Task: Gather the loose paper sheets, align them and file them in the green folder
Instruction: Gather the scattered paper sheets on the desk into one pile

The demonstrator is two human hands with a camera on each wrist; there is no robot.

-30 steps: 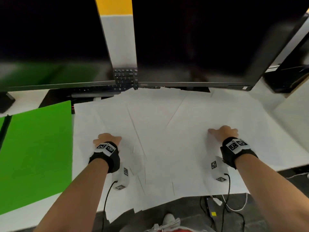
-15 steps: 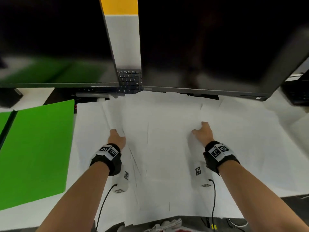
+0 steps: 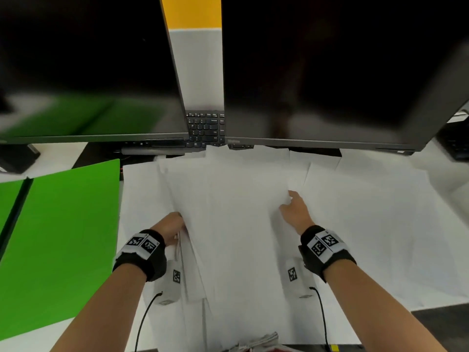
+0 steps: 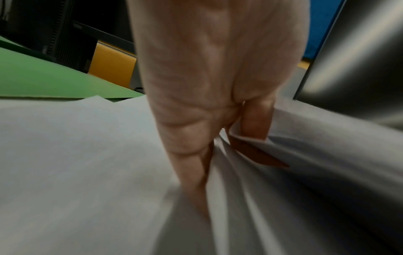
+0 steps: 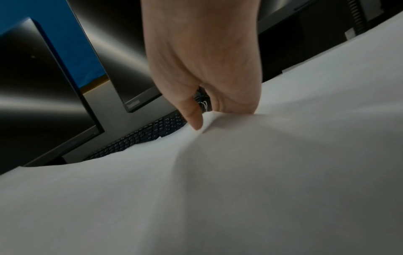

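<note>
Head view: hands [image 3: 294, 209] (both) gripping paper sheets [image 3: 233, 199]

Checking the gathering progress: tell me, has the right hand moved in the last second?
Yes. The right hand has moved left, toward the keyboard gap between the monitors.

Folder [image 3: 61, 237] left of paper sheets [image 3: 236, 224]

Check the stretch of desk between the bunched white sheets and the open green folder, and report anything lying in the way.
Nothing visible blocks it. The loose white paper sheets, held at either side by the left hand and right hand, lie right beside the flat open green folder; only more loose paper lies between.
</note>
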